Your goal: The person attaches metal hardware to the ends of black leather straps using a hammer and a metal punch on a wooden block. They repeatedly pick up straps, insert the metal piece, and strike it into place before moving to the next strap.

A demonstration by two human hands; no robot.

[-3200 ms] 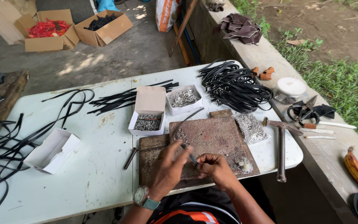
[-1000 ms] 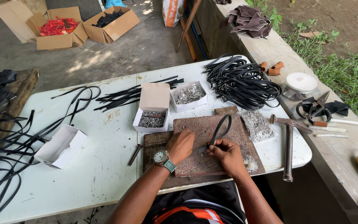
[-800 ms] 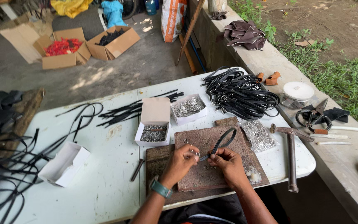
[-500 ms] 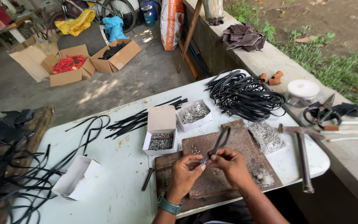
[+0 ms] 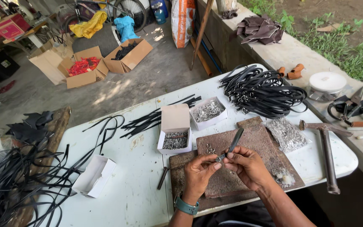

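Both my hands meet over a rusty brown metal plate (image 5: 253, 143) at the table's near edge. My right hand (image 5: 244, 166) pinches the lower end of a narrow black strap (image 5: 235, 142) that points up and away from me. My left hand (image 5: 198, 172), with a teal watch on its wrist, holds a small silver metal fitting (image 5: 218, 159) against the strap's end. A few loose silver fittings (image 5: 210, 149) lie on the plate just left of the strap.
Two open white boxes of metal fittings (image 5: 175, 138) (image 5: 208, 112) stand behind the plate. A pile of black straps (image 5: 261, 90) lies at the back right, more straps (image 5: 26, 180) hang off the left. A hammer (image 5: 327, 155) and a bag of fittings (image 5: 286, 133) lie right.
My hands went from working flat on the plate to lifting a black strap. The strap, first bent in a loop, now stands straight, and the camera has tilted up and back.
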